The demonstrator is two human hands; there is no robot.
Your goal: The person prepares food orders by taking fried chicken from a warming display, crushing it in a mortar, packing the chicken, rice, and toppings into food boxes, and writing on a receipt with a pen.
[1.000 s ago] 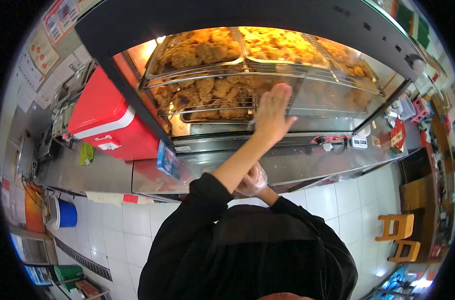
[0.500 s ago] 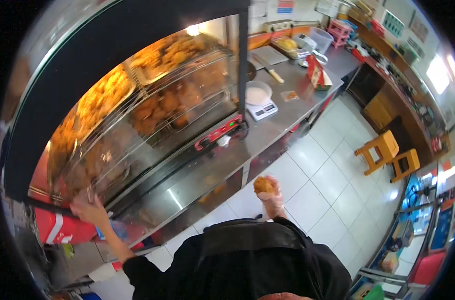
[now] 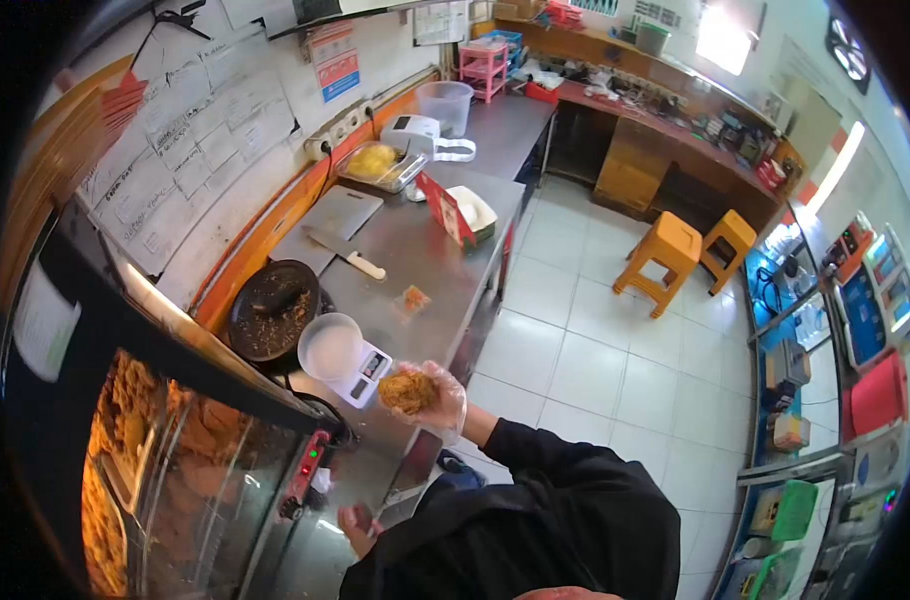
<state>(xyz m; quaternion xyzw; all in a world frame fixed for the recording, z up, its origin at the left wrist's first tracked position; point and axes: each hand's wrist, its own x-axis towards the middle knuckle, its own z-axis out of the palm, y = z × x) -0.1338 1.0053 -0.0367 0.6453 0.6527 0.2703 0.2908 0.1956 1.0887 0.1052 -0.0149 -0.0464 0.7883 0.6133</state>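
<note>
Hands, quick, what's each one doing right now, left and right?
Left hand: nothing visible in it; too small and blurred to tell whether it's open or closed.
Right hand: gloved, fingers curled around a fried piece.

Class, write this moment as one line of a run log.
right hand: gloved, holding fried piece beside scale | left hand: near display case | bowl: on scale

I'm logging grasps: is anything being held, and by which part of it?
A browned, breaded piece, cupped in the gloved right hand by its side nearest the wrist. Whether the left hand holds anything cannot be told.
</note>
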